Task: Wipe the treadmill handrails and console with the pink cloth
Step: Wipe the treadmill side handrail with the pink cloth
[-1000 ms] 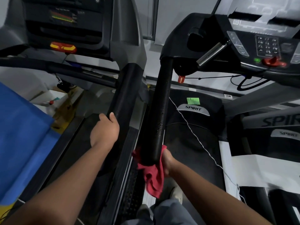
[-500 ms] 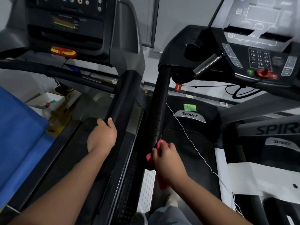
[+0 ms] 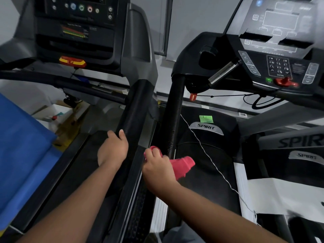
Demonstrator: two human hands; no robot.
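1. Head view, containers: an open cardboard box (image 3: 57,113) sits on the floor at the left, beyond the blue mat (image 3: 22,151); small items lie inside, too small to identify.
2. The right hand (image 3: 157,170) has its fingers curled round the pink cloth (image 3: 182,165), gripping it against the lower end of the right treadmill's black handrail (image 3: 172,118). Part of the cloth sticks out to the right over the belt.
3. The left hand (image 3: 112,149) rests on the neighbouring treadmill's handrail (image 3: 135,116), fingers and thumb curled over its lower end.
4. The console (image 3: 278,67) with keypad and red stop key stands at the handrail's far end. A white cord (image 3: 206,153) crosses the belt (image 3: 206,172), whose hood reads "SPIRIT". Pale walls rise behind.
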